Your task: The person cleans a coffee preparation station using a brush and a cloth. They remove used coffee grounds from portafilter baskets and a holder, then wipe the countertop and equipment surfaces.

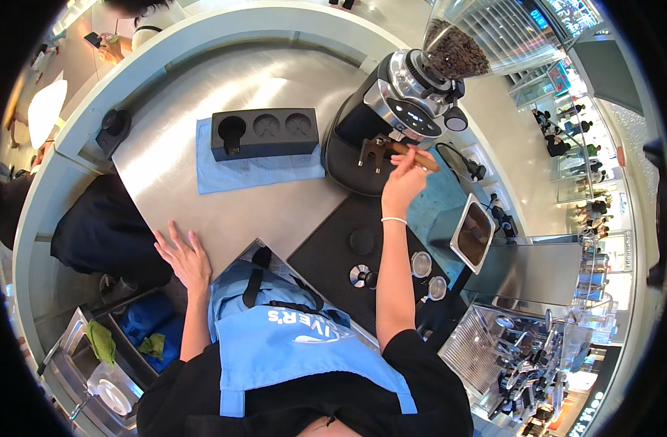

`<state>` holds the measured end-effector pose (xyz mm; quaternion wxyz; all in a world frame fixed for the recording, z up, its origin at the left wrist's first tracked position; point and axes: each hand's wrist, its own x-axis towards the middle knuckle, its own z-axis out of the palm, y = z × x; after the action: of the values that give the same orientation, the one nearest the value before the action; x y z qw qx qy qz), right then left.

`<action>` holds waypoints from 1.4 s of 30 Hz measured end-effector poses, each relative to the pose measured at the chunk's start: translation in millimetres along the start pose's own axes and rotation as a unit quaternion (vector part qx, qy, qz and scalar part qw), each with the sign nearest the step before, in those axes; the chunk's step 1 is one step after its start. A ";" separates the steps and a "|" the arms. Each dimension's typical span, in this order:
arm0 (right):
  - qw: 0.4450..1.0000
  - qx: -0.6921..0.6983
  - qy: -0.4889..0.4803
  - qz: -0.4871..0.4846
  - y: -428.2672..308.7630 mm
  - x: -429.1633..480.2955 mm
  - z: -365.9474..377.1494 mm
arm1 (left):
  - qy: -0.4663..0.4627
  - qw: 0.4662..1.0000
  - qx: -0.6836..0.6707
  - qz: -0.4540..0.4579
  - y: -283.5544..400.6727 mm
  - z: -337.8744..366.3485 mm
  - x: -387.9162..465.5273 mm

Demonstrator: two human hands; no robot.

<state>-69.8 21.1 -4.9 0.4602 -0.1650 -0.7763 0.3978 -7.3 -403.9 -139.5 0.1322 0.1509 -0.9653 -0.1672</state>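
My right hand (404, 183) grips a brown wooden handle (421, 159) at the front of a coffee grinder (385, 106). The handle's far end meets a forked metal piece (373, 152) under the grinder's lit panel; I cannot tell whether the two are one piece. Coffee beans (456, 49) fill part of the clear hopper above. My left hand (187, 259) rests on the near left edge of the steel counter (246, 207), fingers spread, holding nothing. Below my right forearm, a tamper (360, 276) lies on a black rubber mat (333, 248).
A black three-hole tamping station (265, 134) sits on a blue cloth (205, 175). Two metal baskets (421, 264) lie right of my forearm, near a steel container (472, 234). An espresso machine (486, 349) stands lower right. Lower left are a sink (74, 349) and green cloths (100, 341).
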 end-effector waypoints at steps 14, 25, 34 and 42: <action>0.986 -0.105 -0.099 0.086 -5.4 1.7 0.6 | -0.049 0.999 0.005 -0.016 6.3 -10.6 5.9; 0.962 -0.133 -0.139 -0.195 37.9 -29.8 11.6 | -0.057 0.998 0.002 -0.011 6.1 -11.8 8.6; 0.928 -0.084 -0.239 -0.274 31.5 -27.3 5.7 | -0.059 0.998 0.005 -0.015 7.5 -12.5 8.2; 0.936 -0.071 -0.198 -0.281 14.5 -18.9 -15.0 | -0.056 0.998 0.015 -0.008 7.5 -12.3 7.4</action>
<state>-48.8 25.4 -23.2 0.3774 0.1096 -0.8927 0.2204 -12.3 -403.2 -124.0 0.0747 0.1511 -0.9723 -0.1618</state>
